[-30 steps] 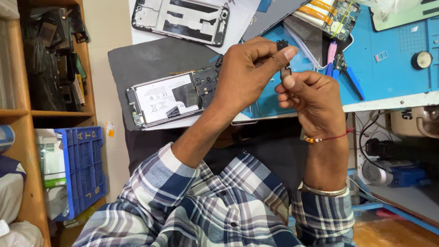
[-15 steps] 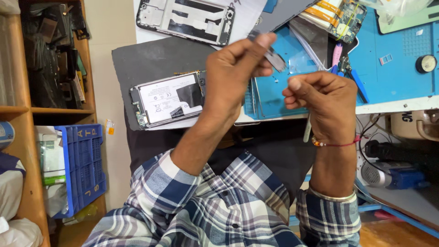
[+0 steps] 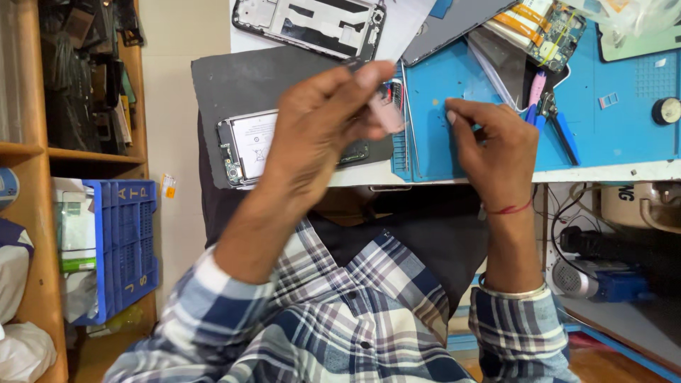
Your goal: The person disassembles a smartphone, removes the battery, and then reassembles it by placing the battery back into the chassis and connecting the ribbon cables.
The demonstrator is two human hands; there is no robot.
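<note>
Two hands in view, both the person's own. Left hand (image 3: 319, 128): raised over the bench, fingers drawn together, pinching a small pale flat part (image 3: 385, 112) between thumb and forefinger; the part is motion-blurred and its kind cannot be made out. Right hand (image 3: 493, 145): just beside it to the right, fingers curled together with the tips pressed close; whether anything sits between them cannot be told.

One opened phone (image 3: 284, 145) with a white battery panel, lying on a dark grey mat (image 3: 234, 85) directly beneath the left hand, which hides its right half. One empty phone frame (image 3: 312, 21) beyond the left hand, cut off by the top edge. One blue work mat (image 3: 603, 128) under and beyond the right hand. One circuit board (image 3: 553, 25) with orange strips, partly cut off at the top. One pair of blue-handled pliers (image 3: 557, 124) just right of the right hand. One blue crate (image 3: 124, 248) well to the left, below the shelf.
</note>
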